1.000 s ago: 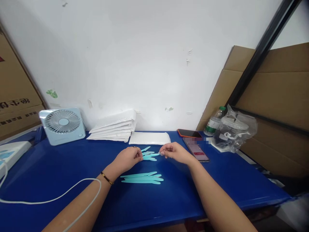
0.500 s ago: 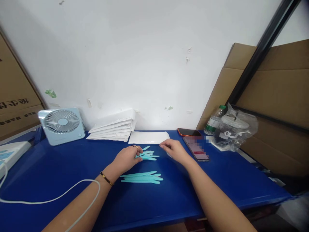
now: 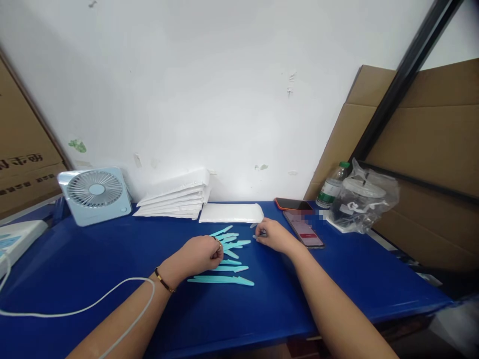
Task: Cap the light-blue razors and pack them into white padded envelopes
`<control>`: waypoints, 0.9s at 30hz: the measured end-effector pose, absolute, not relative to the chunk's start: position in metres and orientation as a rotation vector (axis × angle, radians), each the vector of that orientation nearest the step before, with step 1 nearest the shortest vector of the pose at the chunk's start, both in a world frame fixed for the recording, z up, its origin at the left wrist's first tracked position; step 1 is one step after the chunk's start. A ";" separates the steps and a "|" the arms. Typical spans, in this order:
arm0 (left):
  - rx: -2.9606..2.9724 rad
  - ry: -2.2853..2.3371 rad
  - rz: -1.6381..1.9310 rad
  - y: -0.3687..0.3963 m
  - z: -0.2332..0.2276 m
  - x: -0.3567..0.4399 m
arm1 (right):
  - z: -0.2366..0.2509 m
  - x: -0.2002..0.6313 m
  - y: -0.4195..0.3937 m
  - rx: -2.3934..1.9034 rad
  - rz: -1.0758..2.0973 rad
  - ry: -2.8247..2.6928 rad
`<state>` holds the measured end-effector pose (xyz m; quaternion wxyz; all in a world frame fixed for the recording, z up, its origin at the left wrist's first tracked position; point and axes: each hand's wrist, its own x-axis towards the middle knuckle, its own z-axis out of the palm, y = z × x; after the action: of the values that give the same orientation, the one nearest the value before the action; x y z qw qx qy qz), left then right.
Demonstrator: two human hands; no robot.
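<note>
Slim turquoise eyebrow razors [image 3: 232, 244] lie fanned out on the blue tabletop [image 3: 269, 299], their tips to the right. My left hand [image 3: 204, 255] is closed over their left ends, thumb and fingers pinched on a razor; its palm hides how many it touches. Nearer to me, another razor [image 3: 220, 280] lies flat below that hand. My right hand [image 3: 273, 237] is closed, thumb and fingertips pinching a small translucent plastic piece [image 3: 255, 237]. A similar clear piece [image 3: 254, 225] shows just above its fingers, beside a white padded envelope [image 3: 231, 213].
A stack of white envelopes [image 3: 174, 197] and a light blue fan [image 3: 96, 194] stand at the back left. On the right are two phones [image 3: 294, 205], a bottle [image 3: 331, 187] and a bagged cup [image 3: 361, 204]. A white cable [image 3: 93, 294] crosses my left forearm.
My left hand has moved slightly toward me, its fingers curling in, and the razors are spread differently. My right hand has lowered slightly, its fingertips now around a small clear piece.
</note>
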<state>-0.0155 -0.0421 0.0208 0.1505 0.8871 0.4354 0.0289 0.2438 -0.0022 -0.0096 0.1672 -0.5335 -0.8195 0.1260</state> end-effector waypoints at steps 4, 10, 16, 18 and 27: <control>2.543 1.263 0.209 -0.043 0.025 -0.015 | -0.008 0.239 -0.005 -1.313 0.451 -2.430; 2.200 1.177 0.327 -0.044 0.026 -0.017 | -0.008 0.233 -0.009 -1.205 0.535 -2.487; 2.182 1.194 0.459 -0.037 0.013 -0.017 | -0.006 0.235 -0.009 -1.279 0.612 -2.413; 2.180 1.222 0.470 -0.036 0.012 -0.017 | -0.004 0.234 -0.009 -1.269 0.769 -2.280; 2.279 1.268 0.472 -0.037 0.015 -0.015 | 0.002 0.219 -0.017 -1.101 1.195 -1.985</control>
<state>-0.0145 -0.0372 0.0152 0.2431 0.8342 0.4639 0.1727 0.2194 -0.0172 0.0024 0.2844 -0.4115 -0.7418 0.4466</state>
